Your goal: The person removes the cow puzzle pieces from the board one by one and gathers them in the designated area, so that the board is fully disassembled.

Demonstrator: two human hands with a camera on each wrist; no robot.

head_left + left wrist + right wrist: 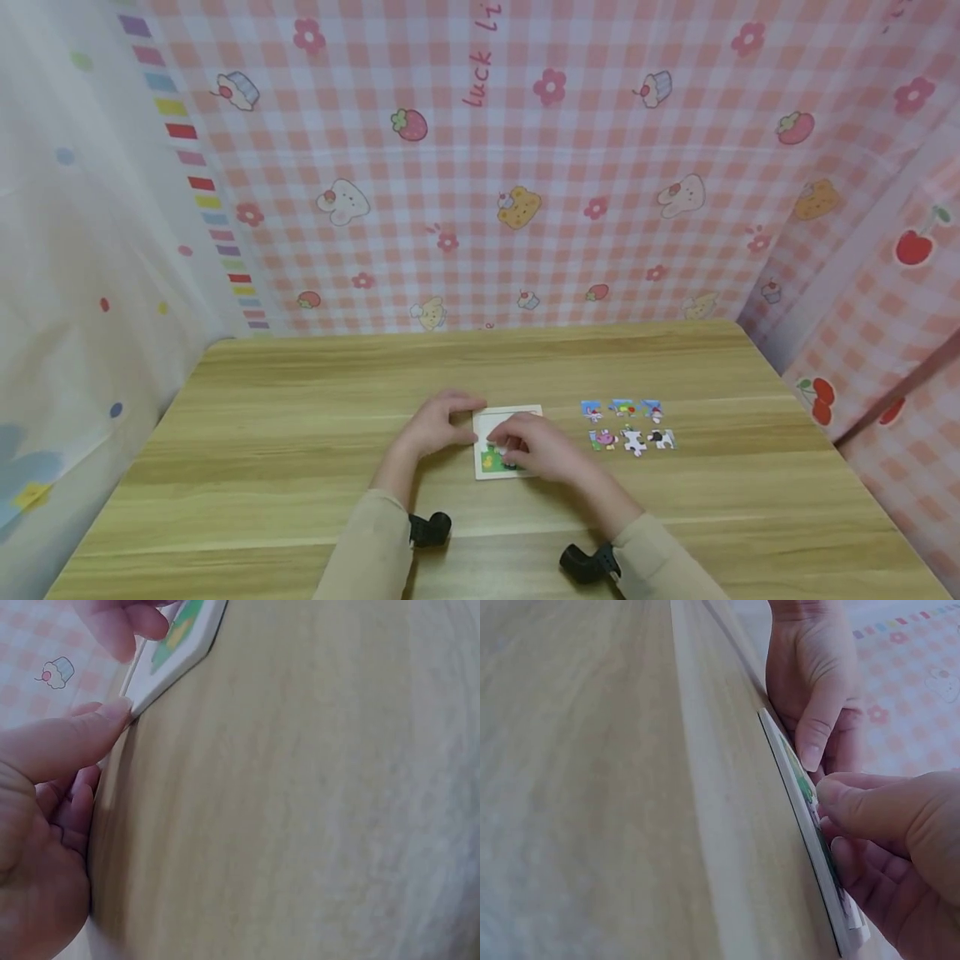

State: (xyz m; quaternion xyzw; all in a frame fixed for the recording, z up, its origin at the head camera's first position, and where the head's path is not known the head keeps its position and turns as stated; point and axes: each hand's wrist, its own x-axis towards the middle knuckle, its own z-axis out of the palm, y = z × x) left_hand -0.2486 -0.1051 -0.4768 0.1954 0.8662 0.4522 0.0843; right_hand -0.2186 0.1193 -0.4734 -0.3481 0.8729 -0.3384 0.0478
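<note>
A white-framed jigsaw board [508, 477] lies on the table between the hands, with green pieces [491, 461] in its lower part, one bearing a yellow figure. My left hand [438, 427] rests at the board's left side, thumb against the edge and fingers extended toward the upper corner. Over the board, my right hand [542, 448] pinches a small jigsaw piece between thumb and fingers, low at the green section. Those fingers mostly hide the piece. In the right wrist view, the right thumb and fingertips [832, 792] are right at the board's surface.
To the board's right, several loose jigsaw pieces lie in two rows, among them a blue-topped piece [591, 410] and a white piece [633, 441]. The wooden table [315, 400] meets a pink checked curtain [450, 275] at the back.
</note>
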